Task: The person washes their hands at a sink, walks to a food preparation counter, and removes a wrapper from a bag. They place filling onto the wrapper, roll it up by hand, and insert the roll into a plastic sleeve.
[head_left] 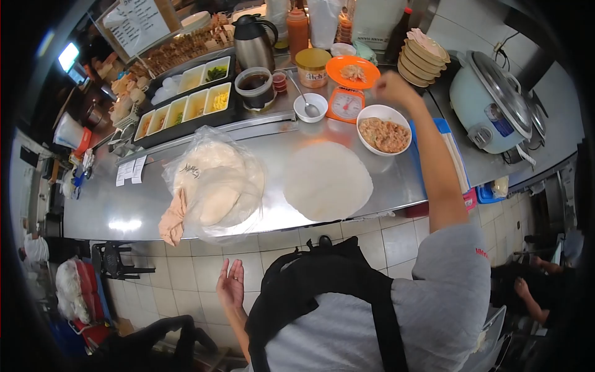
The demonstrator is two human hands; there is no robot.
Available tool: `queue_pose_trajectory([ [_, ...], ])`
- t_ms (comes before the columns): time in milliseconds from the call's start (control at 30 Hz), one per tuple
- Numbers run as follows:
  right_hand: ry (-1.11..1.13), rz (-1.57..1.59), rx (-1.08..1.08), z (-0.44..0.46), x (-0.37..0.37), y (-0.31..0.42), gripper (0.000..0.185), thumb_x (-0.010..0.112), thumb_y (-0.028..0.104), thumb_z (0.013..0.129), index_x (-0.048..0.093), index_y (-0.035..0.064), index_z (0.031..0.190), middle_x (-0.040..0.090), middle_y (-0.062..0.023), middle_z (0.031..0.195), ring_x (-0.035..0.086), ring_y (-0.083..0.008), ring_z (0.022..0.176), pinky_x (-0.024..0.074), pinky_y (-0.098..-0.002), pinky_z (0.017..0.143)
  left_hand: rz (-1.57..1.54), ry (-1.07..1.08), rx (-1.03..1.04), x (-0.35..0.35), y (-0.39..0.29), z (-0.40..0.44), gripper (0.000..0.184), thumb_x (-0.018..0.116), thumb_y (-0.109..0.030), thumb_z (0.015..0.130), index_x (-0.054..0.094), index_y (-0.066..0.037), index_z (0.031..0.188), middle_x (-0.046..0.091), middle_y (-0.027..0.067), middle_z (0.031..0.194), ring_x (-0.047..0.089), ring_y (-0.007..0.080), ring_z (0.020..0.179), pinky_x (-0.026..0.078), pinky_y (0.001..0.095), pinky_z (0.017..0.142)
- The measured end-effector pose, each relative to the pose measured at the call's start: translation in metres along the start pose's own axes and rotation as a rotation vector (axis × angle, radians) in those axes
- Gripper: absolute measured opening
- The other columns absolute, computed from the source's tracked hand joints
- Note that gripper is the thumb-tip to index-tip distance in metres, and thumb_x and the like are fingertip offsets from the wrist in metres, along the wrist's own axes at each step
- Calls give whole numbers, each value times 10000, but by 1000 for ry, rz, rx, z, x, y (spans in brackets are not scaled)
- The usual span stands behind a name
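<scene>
While the left hand [231,285] hung open beyond the near edge of the worktop [93,208], lower left of centre in the head view, the right hand [393,88] was stretched to the upper right, well apart from it, fingers curled beside the orange plate [372,74] of pale food; whether it gripped anything could not be told. Just below that hand in the frame stood the white bowl [385,111] of minced mixture, with the orange scale [345,105] near its left. The flat dough [328,181] lay at centre, bowl and scale between it and the right hand. Further left, a plastic bag [238,186] of dough lay between the left hand and the black rack [142,138] of ingredients. A spoon [309,106], a yellow-lidded tub [313,60] and a steel jug [253,49] crowded the upper middle; stacked bowls [419,69] and a rice cooker [486,96] stood at upper right, the forearm crossing a blue tray [419,162].
</scene>
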State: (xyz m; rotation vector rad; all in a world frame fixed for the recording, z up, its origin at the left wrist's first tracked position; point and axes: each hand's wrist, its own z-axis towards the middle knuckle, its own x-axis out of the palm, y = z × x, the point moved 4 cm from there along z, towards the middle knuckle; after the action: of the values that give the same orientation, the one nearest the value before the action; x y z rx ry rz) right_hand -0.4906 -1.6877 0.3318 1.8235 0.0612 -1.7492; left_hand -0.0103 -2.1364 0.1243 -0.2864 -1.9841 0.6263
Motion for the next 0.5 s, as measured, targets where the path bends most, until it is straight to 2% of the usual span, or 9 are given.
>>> queue_pose_trajectory([
  [67, 63, -166, 10, -33, 44, -22, 326, 731, 186, 670, 672, 34, 953, 664, -141, 947, 624, -270, 848, 494, -363, 778, 7, 11, -15, 6, 0, 6, 598, 586, -189, 849, 327, 64, 1325, 453, 288, 1224, 460, 342, 1187, 382, 398, 1036],
  [133, -53, -129, 32, -63, 66, -12, 331, 718, 175, 674, 670, 37, 970, 650, -164, 962, 611, -306, 887, 470, -386, 829, 67, 9, -65, 15, 0, 15, 560, 565, -185, 872, 333, 65, 1316, 456, 285, 1216, 458, 335, 1186, 382, 395, 1033],
  [267, -69, -127, 91, -73, 89, -25, 304, 688, 126, 678, 668, 31, 965, 639, -189, 948, 603, -329, 898, 464, -398, 827, 129, 39, -85, 20, 1, 36, 613, 592, -234, 859, 339, 83, 1318, 391, 315, 1269, 427, 355, 1216, 367, 395, 1048],
  [367, -160, -154, 28, -73, 84, -36, 257, 652, 106, 705, 686, 52, 954, 651, -198, 906, 624, -336, 857, 494, -378, 800, 194, 15, -117, 26, 3, 40, 592, 582, -219, 864, 343, 78, 1317, 398, 311, 1264, 432, 351, 1210, 377, 400, 1042],
  [433, -134, -93, 48, -70, 78, -43, 204, 647, 68, 679, 671, -1, 870, 650, -193, 831, 626, -331, 784, 498, -374, 728, 73, 12, -154, 24, 6, 43, 506, 534, -157, 896, 340, 72, 1304, 478, 294, 1195, 488, 346, 1155, 394, 397, 1024],
  [500, -171, -85, 62, -68, 75, -56, 194, 650, 62, 673, 669, -8, 853, 649, -195, 808, 630, -328, 762, 501, -369, 713, 67, 11, -151, 22, 7, 41, 506, 530, -160, 898, 342, 75, 1305, 477, 294, 1197, 486, 347, 1157, 398, 397, 1021],
])
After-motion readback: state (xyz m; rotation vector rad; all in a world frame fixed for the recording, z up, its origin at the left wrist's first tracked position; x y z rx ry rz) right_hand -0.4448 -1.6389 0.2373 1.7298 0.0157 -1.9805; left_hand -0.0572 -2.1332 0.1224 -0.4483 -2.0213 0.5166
